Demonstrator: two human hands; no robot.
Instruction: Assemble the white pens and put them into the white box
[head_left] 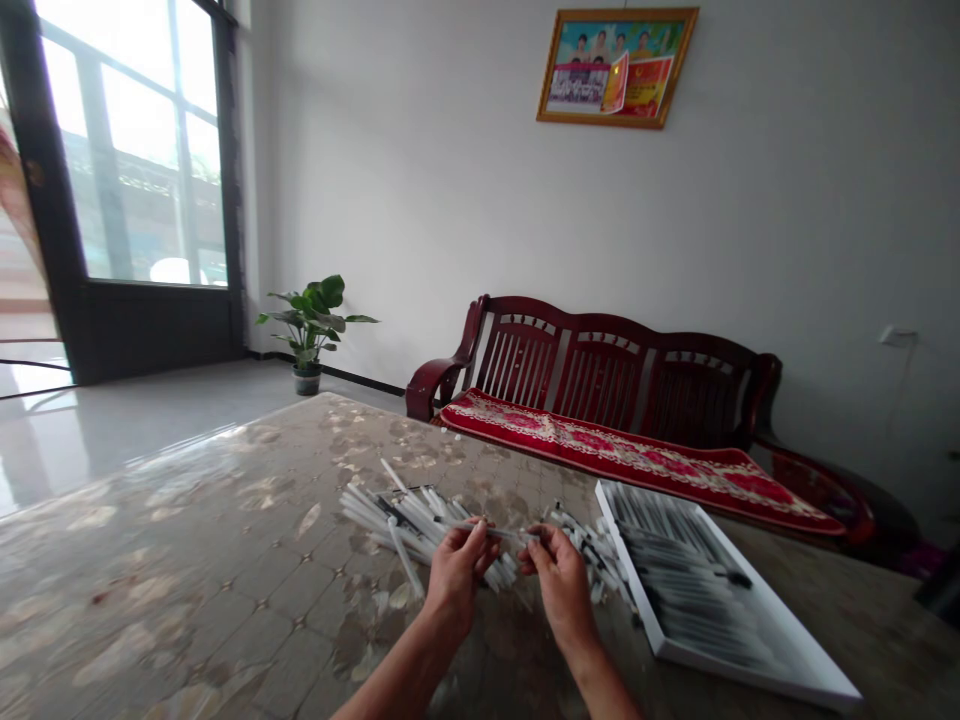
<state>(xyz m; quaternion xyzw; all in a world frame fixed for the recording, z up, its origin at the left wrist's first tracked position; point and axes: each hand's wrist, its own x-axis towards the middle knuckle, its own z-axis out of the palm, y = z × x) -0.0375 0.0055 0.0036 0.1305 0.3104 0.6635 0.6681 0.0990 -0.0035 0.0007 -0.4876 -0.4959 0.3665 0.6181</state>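
My left hand (459, 565) and my right hand (553, 565) are raised a little over the table, fingertips closed on a thin, translucent stick-like piece (510, 534) that spans the gap between them. Its right end looks dark. Behind and left of my left hand lies a loose pile of whitish translucent tubes (405, 515), some with dark parts inside. A smaller heap of similar pieces (592, 545) sits just beyond my right hand. To the right, a shallow white box (795, 645) holds rows of dark and clear thin pieces.
The patterned tabletop (262, 560) fills the foreground. Beyond it stands a dark red wooden bench (600, 375) with a red floral cover. A potted plant (307, 320) and a glass door (150, 150) are at the left. A framed picture (616, 70) hangs on the wall.
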